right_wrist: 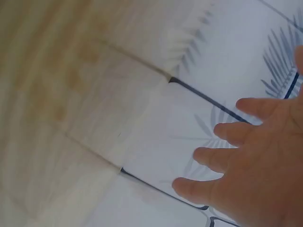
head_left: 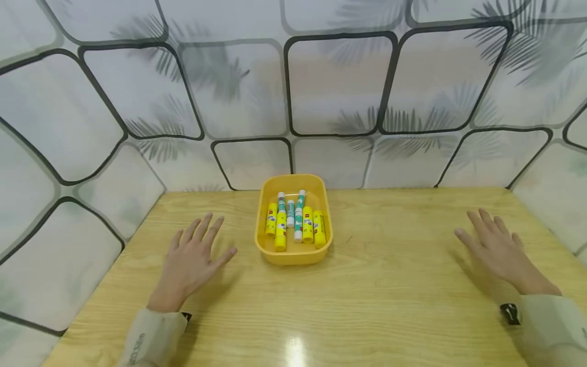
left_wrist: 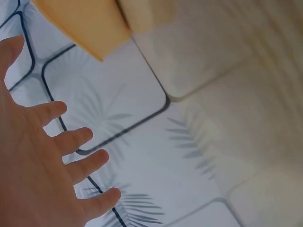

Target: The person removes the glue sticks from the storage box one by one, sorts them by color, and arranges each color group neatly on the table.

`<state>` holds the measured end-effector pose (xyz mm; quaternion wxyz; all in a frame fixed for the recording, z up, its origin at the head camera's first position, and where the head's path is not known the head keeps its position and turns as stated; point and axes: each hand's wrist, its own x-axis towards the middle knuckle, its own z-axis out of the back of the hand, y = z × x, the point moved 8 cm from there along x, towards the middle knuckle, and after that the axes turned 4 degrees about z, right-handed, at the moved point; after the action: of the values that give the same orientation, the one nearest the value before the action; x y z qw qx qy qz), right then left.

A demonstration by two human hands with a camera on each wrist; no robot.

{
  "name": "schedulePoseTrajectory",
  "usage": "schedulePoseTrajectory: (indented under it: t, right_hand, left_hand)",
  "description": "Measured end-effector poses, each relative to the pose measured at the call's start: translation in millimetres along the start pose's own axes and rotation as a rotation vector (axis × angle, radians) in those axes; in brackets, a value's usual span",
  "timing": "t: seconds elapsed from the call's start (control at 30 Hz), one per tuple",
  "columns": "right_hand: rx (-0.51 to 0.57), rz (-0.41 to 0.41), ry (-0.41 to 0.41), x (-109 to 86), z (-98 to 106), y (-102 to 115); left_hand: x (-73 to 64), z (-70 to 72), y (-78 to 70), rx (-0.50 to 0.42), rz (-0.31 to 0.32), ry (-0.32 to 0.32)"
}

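Note:
A yellow plastic bin (head_left: 293, 258) stands near the back of the table, at the middle of the head view. Several glue sticks lie in it, some all yellow like this yellow glue stick (head_left: 281, 232), others teal with white caps like this teal glue stick (head_left: 298, 224). To the bin's left is my left hand (head_left: 190, 262), fingers spread and holding nothing. My right hand (head_left: 497, 250) is farther off, on the right side, its fingers also spread with nothing in them. In the left wrist view the bin's corner (left_wrist: 90, 28) shows beyond my thumb.
The wooden table (head_left: 390, 285) has a pale grain and a bright light reflection near its front. Behind it and at both sides hangs a white covering (head_left: 339, 86) with dark rounded outlines and grey leaf prints, meeting the table's back edge.

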<state>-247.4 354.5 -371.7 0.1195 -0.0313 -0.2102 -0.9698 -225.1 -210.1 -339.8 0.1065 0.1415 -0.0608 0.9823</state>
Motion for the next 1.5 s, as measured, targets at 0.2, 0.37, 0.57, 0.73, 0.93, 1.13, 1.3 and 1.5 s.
schedulePoseTrajectory:
  t: [0.2,0.37,0.57,0.73,0.93,1.13,1.3,1.5]
  right_hand:
    - [0.109,0.017,-0.096,21.4,13.7,21.3]
    - [0.149,-0.030,-0.079,42.0,18.5,38.5]
    - [0.256,-0.026,-0.087,62.4,22.3,59.3]
    - [0.355,-0.028,-0.088,73.7,22.4,74.5]
    - [0.426,-0.029,-0.088,86.9,21.9,92.0]
    - [0.521,-0.042,-0.046,100.2,17.4,108.1]
    - [0.603,-0.052,-0.031,110.5,15.5,122.0]
    - [0.682,-0.052,-0.020,123.2,11.1,139.6]
  left_hand:
    - [11.6,0.7,-20.2,-0.019,-0.032,0.038]
    - [18.2,-2.4,-31.4,-0.018,-0.064,0.033]
    - [22.8,-4.9,-39.9,-0.019,-0.086,0.032]
    - [29.1,-8.1,-49.0,-0.031,-0.114,0.033]
    - [33.6,-11.6,-60.1,-0.044,-0.148,0.045]
    - [34.4,-17.5,-62.0,-0.055,-0.152,0.058]
    - [34.6,-21.4,-60.8,-0.070,-0.142,0.073]
    - [35.9,-26.5,-63.3,-0.084,-0.143,0.106]
